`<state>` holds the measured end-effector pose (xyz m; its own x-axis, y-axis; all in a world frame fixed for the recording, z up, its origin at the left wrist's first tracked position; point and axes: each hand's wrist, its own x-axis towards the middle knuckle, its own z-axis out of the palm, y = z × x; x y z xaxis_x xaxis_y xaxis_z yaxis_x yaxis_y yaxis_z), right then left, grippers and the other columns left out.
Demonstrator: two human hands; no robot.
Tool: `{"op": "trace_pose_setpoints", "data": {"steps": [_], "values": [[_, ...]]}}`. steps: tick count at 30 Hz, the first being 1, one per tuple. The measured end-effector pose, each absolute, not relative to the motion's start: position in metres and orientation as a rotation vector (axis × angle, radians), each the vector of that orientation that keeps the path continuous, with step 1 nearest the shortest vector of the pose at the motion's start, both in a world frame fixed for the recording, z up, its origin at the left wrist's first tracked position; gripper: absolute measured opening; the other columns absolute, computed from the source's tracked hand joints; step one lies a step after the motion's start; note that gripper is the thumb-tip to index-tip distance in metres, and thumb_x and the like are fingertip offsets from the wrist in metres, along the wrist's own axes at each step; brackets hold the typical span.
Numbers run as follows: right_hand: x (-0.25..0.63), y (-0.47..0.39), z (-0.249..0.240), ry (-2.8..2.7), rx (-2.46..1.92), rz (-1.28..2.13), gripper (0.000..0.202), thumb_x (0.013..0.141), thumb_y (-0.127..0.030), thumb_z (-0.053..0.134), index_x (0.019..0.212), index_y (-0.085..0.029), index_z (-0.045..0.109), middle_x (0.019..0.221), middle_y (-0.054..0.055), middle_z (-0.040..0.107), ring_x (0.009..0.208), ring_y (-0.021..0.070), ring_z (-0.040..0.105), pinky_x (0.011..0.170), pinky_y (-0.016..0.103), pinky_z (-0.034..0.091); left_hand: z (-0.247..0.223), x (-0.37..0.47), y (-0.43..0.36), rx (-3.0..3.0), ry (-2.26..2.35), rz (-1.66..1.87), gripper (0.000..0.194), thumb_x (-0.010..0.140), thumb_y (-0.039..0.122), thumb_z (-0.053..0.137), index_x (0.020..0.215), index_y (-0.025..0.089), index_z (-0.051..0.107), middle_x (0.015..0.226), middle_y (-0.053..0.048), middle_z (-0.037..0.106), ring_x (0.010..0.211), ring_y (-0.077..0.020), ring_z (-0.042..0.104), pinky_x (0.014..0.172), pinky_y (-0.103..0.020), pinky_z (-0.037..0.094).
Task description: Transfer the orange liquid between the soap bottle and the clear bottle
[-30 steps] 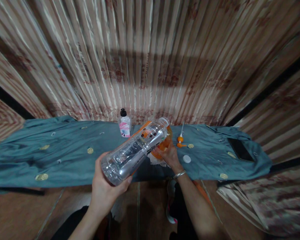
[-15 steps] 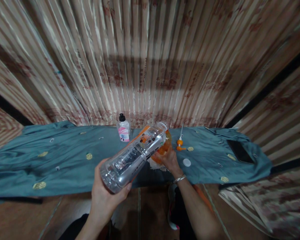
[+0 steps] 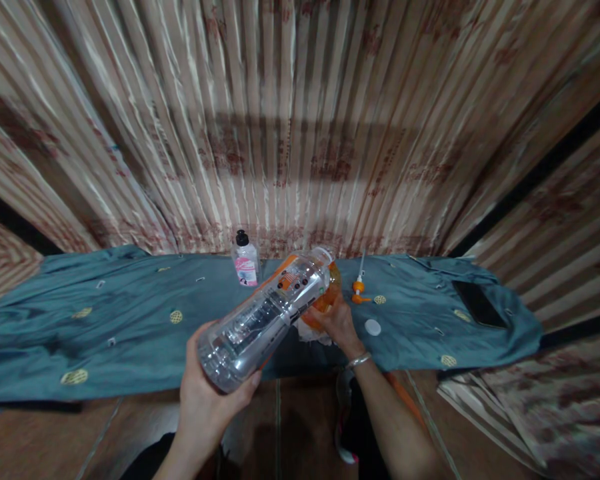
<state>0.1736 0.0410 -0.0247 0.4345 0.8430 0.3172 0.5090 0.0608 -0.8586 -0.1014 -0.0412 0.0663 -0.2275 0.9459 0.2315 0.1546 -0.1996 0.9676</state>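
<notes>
From my end of the feed, the left hand (image 3: 205,403) is wrapped around the base of a clear plastic bottle (image 3: 255,323), holding it tilted above the desk (image 3: 140,333). Its label carries an orange patch and dark print (too soft for me to read). The right hand (image 3: 337,324) grips an orange translucent bottle (image 3: 333,285) standing on a crumpled white tissue (image 3: 313,335); the clear bottle's mouth overlaps its top, and I can't tell whether they touch. I see a pink-and-white label on the black-capped bottle (image 3: 246,265), its lettering illegible to me. An orange pump head (image 3: 359,288) and a white disc (image 3: 373,327) lie to the right. Compared with a second ago, both grips are unchanged; my view has merely shifted, putting the desk slightly lower.
</notes>
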Motion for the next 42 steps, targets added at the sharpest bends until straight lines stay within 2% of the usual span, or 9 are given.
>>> {"op": "trace_pose_setpoints", "data": {"steps": [4,8,13,21,27,33,42], "values": [[0.173,0.041,-0.021,-1.144,-1.606,0.498,0.073,0.079,-0.067,0.097,0.134,-0.024,0.074,0.122,0.018,0.095,0.111,0.0421,0.094,0.100,0.061,0.079,0.068,-0.096,-0.044,1.337,1.388,1.528,0.074,0.070,0.050,0.099,0.135,0.031,0.069,0.120,-0.003,0.086,0.107,-0.0329,0.087,0.097,-0.051,0.074],[0.173,0.040,-0.017,-1.140,-1.593,0.536,0.073,0.078,-0.058,0.097,0.138,-0.023,0.072,0.125,0.018,0.095,0.115,0.0425,0.094,0.104,0.060,0.079,0.070,-0.095,-0.046,1.363,1.403,1.522,0.074,0.071,0.054,0.098,0.135,0.032,0.068,0.120,-0.002,0.084,0.106,-0.0338,0.087,0.097,-0.055,0.074],[0.172,0.038,-0.012,-1.133,-1.611,0.542,0.072,0.076,-0.051,0.097,0.136,-0.023,0.070,0.123,0.020,0.095,0.117,0.0447,0.093,0.104,0.062,0.078,0.071,-0.096,-0.045,1.369,1.397,1.523,0.074,0.071,0.052,0.098,0.135,0.029,0.068,0.119,-0.003,0.084,0.105,-0.0326,0.087,0.096,-0.051,0.073],[0.173,0.038,-0.013,-1.149,-1.589,0.531,0.074,0.076,-0.057,0.097,0.137,-0.022,0.072,0.125,0.019,0.095,0.120,0.0445,0.093,0.105,0.062,0.078,0.069,-0.096,-0.045,1.340,1.388,1.522,0.084,0.067,0.063,0.104,0.136,0.029,0.068,0.120,-0.005,0.083,0.107,-0.0339,0.085,0.098,-0.053,0.071],[0.175,0.039,-0.013,-1.163,-1.595,0.564,0.077,0.077,-0.058,0.096,0.140,-0.022,0.072,0.126,0.018,0.095,0.117,0.0426,0.093,0.105,0.061,0.078,0.067,-0.095,-0.045,1.316,1.359,1.545,0.075,0.069,0.049,0.101,0.135,0.031,0.069,0.118,-0.002,0.084,0.104,-0.0321,0.085,0.095,-0.048,0.069],[0.170,0.038,-0.011,-1.139,-1.588,0.500,0.068,0.079,-0.055,0.097,0.135,-0.025,0.072,0.118,0.017,0.096,0.110,0.0434,0.094,0.096,0.058,0.080,0.067,-0.099,-0.045,1.382,1.415,1.501,0.080,0.071,0.058,0.102,0.137,0.028,0.068,0.122,-0.005,0.082,0.108,-0.0335,0.085,0.098,-0.049,0.069],[0.173,0.038,-0.011,-1.155,-1.638,0.512,0.069,0.077,-0.050,0.099,0.135,-0.023,0.073,0.122,0.018,0.095,0.117,0.0444,0.093,0.103,0.060,0.078,0.069,-0.096,-0.045,1.342,1.406,1.513,0.083,0.067,0.059,0.104,0.136,0.029,0.068,0.121,-0.005,0.081,0.106,-0.0333,0.085,0.098,-0.049,0.070]]}}
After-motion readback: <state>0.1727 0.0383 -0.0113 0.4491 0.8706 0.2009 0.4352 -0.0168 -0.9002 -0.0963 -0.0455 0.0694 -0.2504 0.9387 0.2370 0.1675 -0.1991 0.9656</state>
